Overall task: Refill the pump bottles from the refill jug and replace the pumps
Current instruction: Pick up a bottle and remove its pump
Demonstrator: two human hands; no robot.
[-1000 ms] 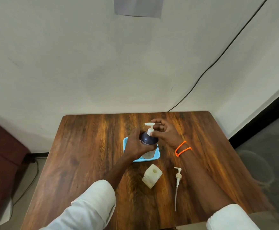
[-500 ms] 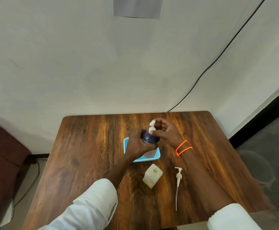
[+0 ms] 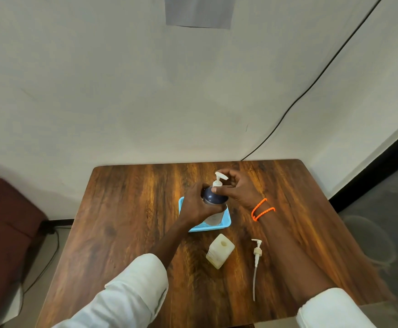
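At the bottom of the frame two white sleeves are seen, one at lower left (image 3: 122, 297) and one at lower right (image 3: 335, 308), with both forearms reaching up over the wooden worktop (image 3: 122, 209). Just above them, in the lower middle, one pale square bottle (image 3: 219, 250) is stood uncapped, its round neck open; its contents cannot be made out. Just to its right, apart from it, one loose pump (image 3: 256, 261) is laid flat, its dip tube pointed toward the lower edge. Two pumps are counted in all. Higher, at the centre, one light blue tray (image 3: 226, 222) is set on the worktop, and one dark-topped pump bottle (image 3: 213, 196) is stood in it. The bottle's body is gripped by the left hand (image 3: 196, 205). The second pump (image 3: 219, 179), white, is seated on the bottle's neck, and its collar is pinched by the fingers of the right hand (image 3: 238, 191). Two orange bands (image 3: 261, 209) are worn at the right wrist. Beyond the worktop, one black cable (image 3: 311, 86) is run up the pale wall toward the upper right.
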